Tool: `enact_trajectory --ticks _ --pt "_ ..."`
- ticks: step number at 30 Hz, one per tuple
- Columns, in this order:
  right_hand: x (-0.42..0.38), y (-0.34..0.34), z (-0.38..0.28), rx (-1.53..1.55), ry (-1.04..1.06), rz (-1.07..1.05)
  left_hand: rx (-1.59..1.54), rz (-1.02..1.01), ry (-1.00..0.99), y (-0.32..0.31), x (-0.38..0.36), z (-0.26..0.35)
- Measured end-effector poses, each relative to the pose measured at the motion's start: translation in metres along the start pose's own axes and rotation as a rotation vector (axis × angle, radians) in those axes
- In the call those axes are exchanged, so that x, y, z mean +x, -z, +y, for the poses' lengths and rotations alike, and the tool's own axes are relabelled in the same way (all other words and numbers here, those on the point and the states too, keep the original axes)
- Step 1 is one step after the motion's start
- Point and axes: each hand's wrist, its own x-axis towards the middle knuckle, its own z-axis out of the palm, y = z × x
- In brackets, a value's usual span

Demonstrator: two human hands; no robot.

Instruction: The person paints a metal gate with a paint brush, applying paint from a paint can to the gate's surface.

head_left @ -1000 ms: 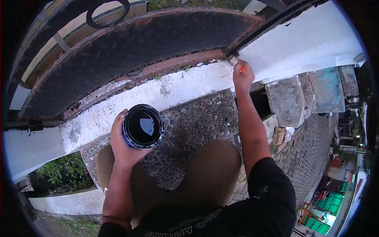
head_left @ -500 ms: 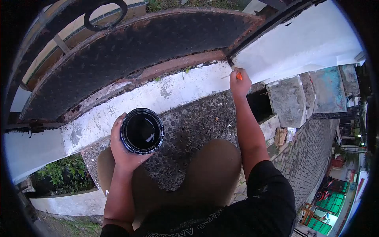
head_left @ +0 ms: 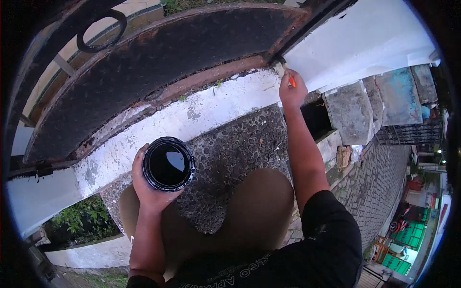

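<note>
My left hand (head_left: 152, 192) is wrapped round an open can of black paint (head_left: 168, 164), held upright above my knee. In my right hand (head_left: 293, 92) is a paintbrush (head_left: 280, 68) with an orange handle, its dark bristle end at the lower right corner of a black metal gate (head_left: 163, 62). That corner meets the white wall (head_left: 360, 43) and the white ledge (head_left: 201, 108). My fingers cover part of the brush handle.
Pebbled paving (head_left: 235, 144) lies between the ledge and my knees. Concrete blocks (head_left: 349, 113) and a dark opening (head_left: 315, 120) are to the right. Green plants (head_left: 86, 216) grow at the lower left, and a paved lane (head_left: 370, 187) runs along the right.
My right hand has moved slightly up with the brush, closer to the gate corner. The can sits a little lower and further left in view. The camera view has shifted slightly.
</note>
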Motion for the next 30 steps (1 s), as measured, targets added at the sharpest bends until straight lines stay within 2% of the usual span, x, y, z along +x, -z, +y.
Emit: enact_trajectory --ticks 3,5,7,9,11,13,14,19,21,22,25,27,29,30 --pt "-0.011 0.005 0.005 -0.012 -0.01 0.025 0.037 -0.011 -0.042 0.0 0.003 0.003" --pt "-0.01 0.001 0.018 -0.09 0.017 -0.139 0.056 -0.018 -0.056 -0.001 0.004 0.002" --pt "0.005 -0.001 0.016 -0.105 0.003 -0.115 0.017 -0.006 -0.041 -0.003 0.001 -0.003" --pt "0.017 0.008 -0.006 0.01 -0.023 0.079 -0.021 -0.013 -0.017 -0.003 -0.002 -0.003" --pt "-0.002 0.013 0.001 0.007 -0.037 0.093 0.081 -0.019 -0.077 -0.004 0.001 0.0" --pt "-0.019 0.01 0.01 -0.09 -0.105 -0.076 0.048 -0.023 -0.06 -0.005 0.003 0.002" --pt "-0.018 0.006 0.017 -0.12 -0.026 -0.094 0.018 -0.029 -0.033 -0.006 0.003 0.002" --pt "0.009 0.007 0.002 0.053 -0.048 0.057 0.068 -0.042 -0.051 -0.006 0.0 -0.005" --pt "-0.002 0.016 -0.006 0.011 -0.066 0.004 0.056 -0.03 -0.052 -0.006 0.001 -0.005" --pt "-0.01 0.017 -0.004 -0.059 0.005 -0.094 0.031 -0.022 -0.045 -0.007 0.002 -0.005" --pt "-0.013 -0.005 0.006 -0.123 0.08 -0.178 0.027 -0.026 -0.038 -0.008 0.003 -0.009" --pt "-0.005 -0.016 0.008 -0.063 0.079 -0.134 0.052 -0.046 -0.029 -0.007 0.003 -0.01" --pt "0.005 -0.013 -0.009 -0.107 -0.047 -0.023 0.118 -0.049 -0.044 -0.006 0.003 -0.007" --pt "-0.001 -0.013 -0.011 -0.041 0.004 0.045 0.121 -0.048 -0.046 -0.006 0.003 -0.005"
